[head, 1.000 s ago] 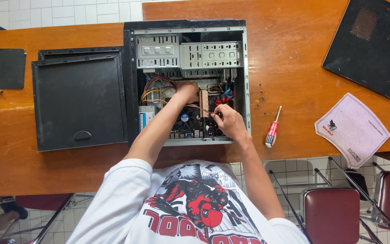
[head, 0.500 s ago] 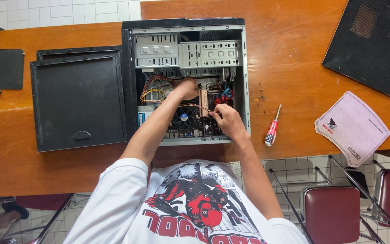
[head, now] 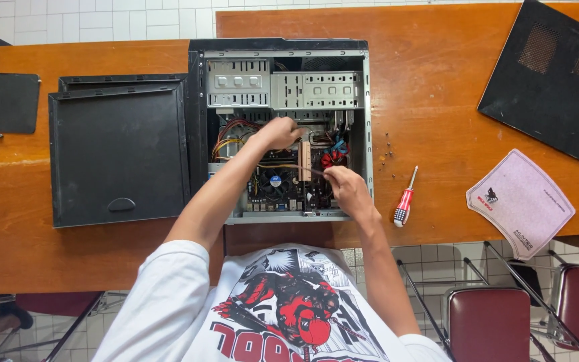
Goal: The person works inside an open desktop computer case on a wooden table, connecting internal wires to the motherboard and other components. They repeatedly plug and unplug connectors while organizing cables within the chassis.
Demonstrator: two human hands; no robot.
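Since half a second ago the left hand (head: 277,133) has shifted slightly higher inside the open black desktop computer case (head: 283,131), while the right hand (head: 346,188) has stayed low by the case's near edge. A person in a white printed T-shirt leans over the case, which lies flat on a long orange wooden table (head: 430,100). The left fingers are curled down among the coloured cables (head: 232,137); whether they grip anything cannot be told. The right fingers pinch a thin dark rod-like tool (head: 296,167) laid across the green motherboard (head: 283,188). Already done, by the look of it: the black side panel (head: 118,154) is off and lies beside the case, small loose screws (head: 388,149) rest on the table near a red-handled screwdriver (head: 404,200). The internal parts appear still mounted.
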